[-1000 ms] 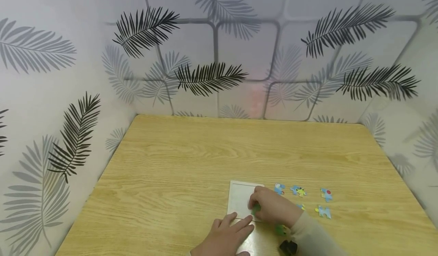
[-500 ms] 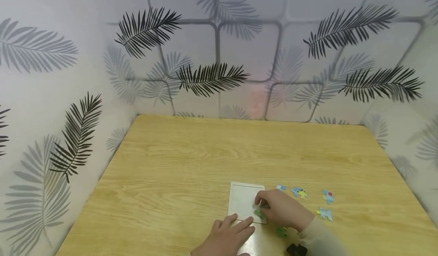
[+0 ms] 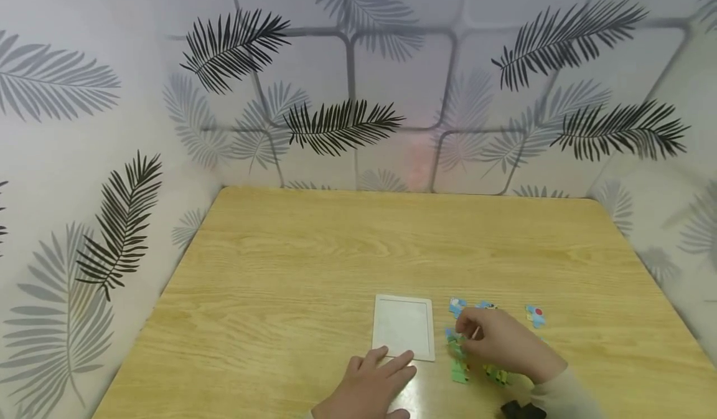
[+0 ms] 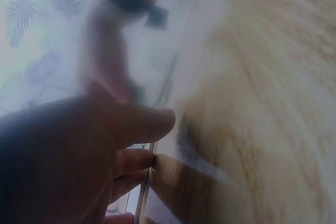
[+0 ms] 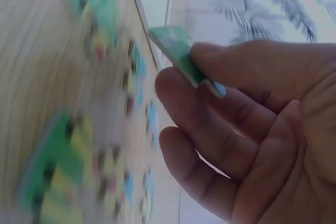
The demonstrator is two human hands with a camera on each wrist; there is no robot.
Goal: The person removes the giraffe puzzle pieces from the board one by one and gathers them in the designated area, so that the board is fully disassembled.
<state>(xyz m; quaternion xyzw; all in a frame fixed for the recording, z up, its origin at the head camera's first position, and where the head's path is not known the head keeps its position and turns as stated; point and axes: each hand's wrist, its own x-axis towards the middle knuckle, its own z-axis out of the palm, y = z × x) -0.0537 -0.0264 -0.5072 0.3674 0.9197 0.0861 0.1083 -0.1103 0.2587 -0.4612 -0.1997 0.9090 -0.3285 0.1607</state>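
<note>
My left hand (image 3: pixel 366 383) rests its outstretched fingertips on the near edge of a square white puzzle tray (image 3: pixel 401 327). In the left wrist view, the fingers lie along the tray's side. Just right of the tray, my right hand (image 3: pixel 508 344) pinches a green puzzle piece (image 5: pixel 177 51) between thumb and fingers, raised above the table in the right wrist view. Below that hand lie another green puzzle piece (image 3: pixel 459 372) and a yellow-green one (image 3: pixel 497 374). Part of the loose pieces is hidden under the right hand.
Blue puzzle pieces lie behind the right hand, one (image 3: pixel 457 307) close to the tray and one with a red dot (image 3: pixel 536 315) farther right. A wooden table (image 3: pixel 269 269) meets leaf-patterned walls (image 3: pixel 313 170). A black band (image 3: pixel 522 410) circles the right wrist.
My right hand has moved right, off the tray, carrying the green puzzle piece with it. The tray's inside now shows bare. My left hand has stayed on the near edge.
</note>
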